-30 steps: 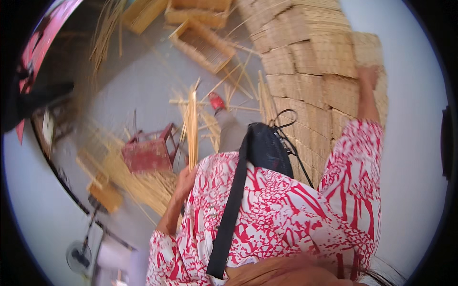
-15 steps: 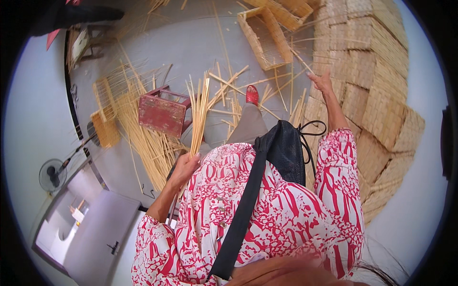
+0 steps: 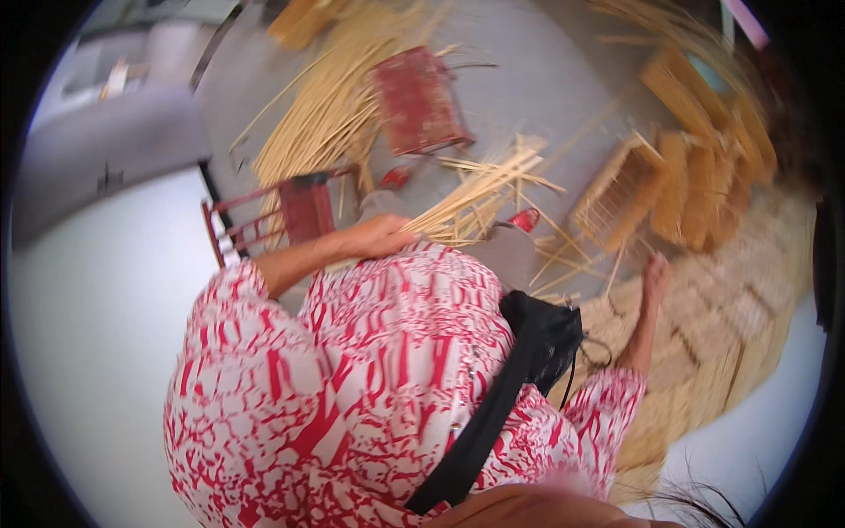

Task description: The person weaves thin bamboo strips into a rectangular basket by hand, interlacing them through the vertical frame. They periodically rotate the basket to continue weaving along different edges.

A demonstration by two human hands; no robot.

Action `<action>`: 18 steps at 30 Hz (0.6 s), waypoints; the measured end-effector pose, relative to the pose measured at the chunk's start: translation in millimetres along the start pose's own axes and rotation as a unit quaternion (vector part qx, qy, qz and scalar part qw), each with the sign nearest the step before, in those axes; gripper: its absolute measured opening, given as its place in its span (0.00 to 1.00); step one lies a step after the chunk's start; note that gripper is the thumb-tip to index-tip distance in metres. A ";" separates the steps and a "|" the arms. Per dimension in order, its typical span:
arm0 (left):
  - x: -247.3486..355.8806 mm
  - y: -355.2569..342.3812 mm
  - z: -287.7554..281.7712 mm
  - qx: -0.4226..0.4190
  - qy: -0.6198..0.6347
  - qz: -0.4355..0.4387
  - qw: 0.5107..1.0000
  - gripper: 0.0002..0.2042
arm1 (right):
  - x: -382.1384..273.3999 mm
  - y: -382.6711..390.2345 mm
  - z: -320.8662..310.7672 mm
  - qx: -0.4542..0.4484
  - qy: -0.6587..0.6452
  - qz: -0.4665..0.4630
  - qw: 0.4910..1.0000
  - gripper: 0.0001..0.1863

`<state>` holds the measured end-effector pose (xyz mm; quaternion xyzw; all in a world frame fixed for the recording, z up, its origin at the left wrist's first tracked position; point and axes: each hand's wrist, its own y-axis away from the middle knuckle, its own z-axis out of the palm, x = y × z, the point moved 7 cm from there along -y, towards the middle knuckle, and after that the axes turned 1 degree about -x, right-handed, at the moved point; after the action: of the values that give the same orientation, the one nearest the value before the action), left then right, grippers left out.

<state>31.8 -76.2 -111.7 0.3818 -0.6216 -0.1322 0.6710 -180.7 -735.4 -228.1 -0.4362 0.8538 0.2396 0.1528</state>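
Observation:
My left hand [image 3: 385, 235] is wrapped round the lower end of a bundle of pale split-bamboo strips [image 3: 493, 189], whose free ends fan out to the upper right. Out to the right, my right hand [image 3: 655, 271] is closed, just below an open woven basket [image 3: 616, 194]. Motion blurs it, and whatever it grips cannot be made out. Loose strips [image 3: 563, 255] lie on the floor between the two hands, beyond my knees.
A worn red stool [image 3: 418, 101] lies beside a large heap of strips [image 3: 321, 128]. At my left stands a red chair [image 3: 304, 211]. More woven baskets [image 3: 700, 189] stand at the far right, with stacked woven pieces [image 3: 713, 326] along the right side.
The view has swung round, shifting the stool and baskets in the picture. My left hand's bundle has tipped from upright to slanting right. The strip seen at my right hand before cannot be made out there.

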 end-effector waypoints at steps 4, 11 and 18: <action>8.6 -9.6 37.6 -0.021 -0.085 0.014 0.996 0.19 | 31.0 -30.4 -66.6 0.038 -0.335 0.081 0.938 0.24; 50.6 -24.3 61.8 -0.150 -0.306 0.082 0.936 0.12 | 25.0 -21.9 -241.2 0.186 -0.455 0.144 0.859 0.26; 61.7 -33.9 79.1 -0.246 -0.374 0.085 0.890 0.12 | 91.1 20.9 -343.4 0.263 -0.437 0.144 0.848 0.19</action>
<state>-20.2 -166.8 -94.5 0.0726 -0.8043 -0.3568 0.4696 -267.8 -972.3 22.8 -0.1020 0.7835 0.1916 0.5823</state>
